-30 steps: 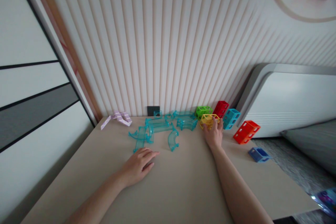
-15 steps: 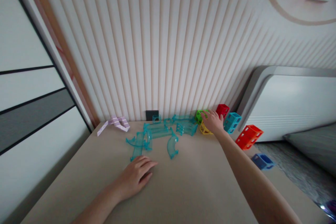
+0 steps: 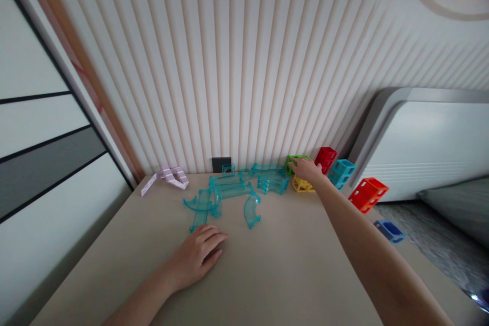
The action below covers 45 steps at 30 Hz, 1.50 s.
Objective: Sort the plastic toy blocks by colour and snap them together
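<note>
My left hand [image 3: 200, 252] rests on the tabletop, palm down and holding nothing, its fingers loosely stretched. Just beyond its fingertips lie clear teal track pieces [image 3: 229, 191], straight and curved; one curved piece [image 3: 250, 211] lies apart to the right. My right hand [image 3: 307, 168] reaches to the back of the table, fingers apart over a green openwork block [image 3: 289, 164]. Its fingertips appear to touch the block, though part of the contact is hidden. A yellow openwork block [image 3: 301, 184] sits just under this hand, and a red block [image 3: 326, 159] stands behind it.
To the right along the table [image 3: 275, 270] stand a light-blue block [image 3: 341, 172], an orange-red block [image 3: 369, 194] and a dark-blue block [image 3: 389, 231]. Lilac striped pieces [image 3: 175, 177] lie back left. A ribbed wall [image 3: 244, 61] with a black plate [image 3: 221, 164] closes the back.
My right hand has moved slightly left onto the green block. The left hand stays in place. The view has tilted a little.
</note>
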Available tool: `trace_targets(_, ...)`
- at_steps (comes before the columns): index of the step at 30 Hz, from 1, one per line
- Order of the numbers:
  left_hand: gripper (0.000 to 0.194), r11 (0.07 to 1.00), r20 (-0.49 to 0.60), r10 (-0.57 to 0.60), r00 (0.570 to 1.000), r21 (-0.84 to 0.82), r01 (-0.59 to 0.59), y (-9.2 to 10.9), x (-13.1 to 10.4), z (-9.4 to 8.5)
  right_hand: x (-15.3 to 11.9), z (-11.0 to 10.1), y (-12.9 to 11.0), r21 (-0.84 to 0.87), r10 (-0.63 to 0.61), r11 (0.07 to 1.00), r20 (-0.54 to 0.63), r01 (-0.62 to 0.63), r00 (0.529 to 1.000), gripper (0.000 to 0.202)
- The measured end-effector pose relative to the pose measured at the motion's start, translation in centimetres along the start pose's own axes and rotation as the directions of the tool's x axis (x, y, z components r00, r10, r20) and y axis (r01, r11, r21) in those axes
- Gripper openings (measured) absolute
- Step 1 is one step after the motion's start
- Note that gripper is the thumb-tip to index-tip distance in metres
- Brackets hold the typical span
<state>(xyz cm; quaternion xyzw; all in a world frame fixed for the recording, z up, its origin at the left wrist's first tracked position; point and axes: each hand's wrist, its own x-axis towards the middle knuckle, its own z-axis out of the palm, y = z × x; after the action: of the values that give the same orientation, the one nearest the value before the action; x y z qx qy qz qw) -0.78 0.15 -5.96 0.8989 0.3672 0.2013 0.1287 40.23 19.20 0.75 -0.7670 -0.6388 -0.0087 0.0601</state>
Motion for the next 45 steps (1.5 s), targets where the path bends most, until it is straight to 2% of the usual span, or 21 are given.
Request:
trace_targets(9,0.030,1.000,-0.008,-0.003,1.000,0.001,0.003,-0.1,0.0,0.1,-0.5,0.7,0.9,-0.011,-0.025,1.000,-0.028,0.025,0.999,0.054)
trace_targets(12,0.031,1.000,-0.007,0.005,1.000,0.000,-0.005,-0.2,0.0,0.2,-0.8,0.3,0.8,-0.013,-0.004,1.000,-0.034,0.004,0.999,0.055)
trace_targets(15,0.032,1.000,-0.004,0.005,1.000,0.005,-0.005,-0.2,0.0,0.2,-1.7,-0.5,0.0,-0.020,-0.006,1.000,-0.097,0.004,0.995,0.059)
trace_targets(18,0.030,1.000,-0.034,0.012,0.999,0.007,-0.012,0.0,0.1,0.2,-3.9,-1.2,-1.8,-0.004,-0.079,0.997,-0.224,0.081,0.971,0.054)
trace_targets(20,0.030,1.000,-0.061,0.024,0.998,0.008,-0.024,0.1,0.1,0.1,-6.6,-1.2,-3.8,0.073,-0.216,0.963,-0.363,0.258,0.907,0.046)
trace_targets(22,0.029,0.999,-0.081,0.032,0.996,0.011,-0.031,0.2,0.1,0.1,-10.0,-0.7,-6.1,0.155,-0.342,0.887,-0.410,0.434,0.846,0.040)
trace_targets(25,0.028,0.999,-0.117,0.036,0.993,0.030,-0.032,0.2,0.3,0.1,-15.3,1.0,-9.5,0.207,-0.483,0.797,-0.346,0.568,0.804,0.038)
trace_targets(28,0.025,0.999,-0.187,0.017,0.982,0.051,-0.007,-0.1,0.5,-0.1,-18.6,2.7,-12.3,0.224,-0.518,0.791,-0.252,0.570,0.818,0.038)
trace_targets(30,0.023,0.997,-0.251,-0.024,0.968,0.065,0.041,-0.5,0.5,-0.4,-19.5,3.3,-13.8,0.219,-0.513,0.804,-0.212,0.552,0.832,0.037)
trace_targets(32,0.026,0.991,-0.318,-0.077,0.945,0.080,0.107,-1.2,0.5,-0.9,-19.9,3.6,-15.1,0.214,-0.531,0.797,-0.200,0.565,0.824,0.036)
trace_targets(36,0.042,0.967,-0.407,-0.177,0.896,0.100,0.236,-3.3,0.0,-1.9,-20.6,4.2,-16.4,0.210,-0.599,0.734,-0.248,0.646,0.761,0.034)
trace_targets(38,0.040,0.951,-0.441,-0.209,0.873,0.115,0.286,-4.1,-0.2,-2.1,-21.2,4.6,-16.1,0.196,-0.628,0.707,-0.267,0.679,0.731,0.034)
trace_targets(40,0.034,0.940,-0.474,-0.221,0.852,0.130,0.316,-4.5,-0.3,-2.1,-21.6,5.0,-15.3,0.181,-0.623,0.718,-0.264,0.672,0.736,0.034)
trace_targets(45,0.025,0.943,-0.483,-0.217,0.848,0.122,0.311,-3.8,-0.1,-1.6,-20.8,5.6,-13.2,0.148,-0.493,0.838,-0.206,0.525,0.845,0.038)
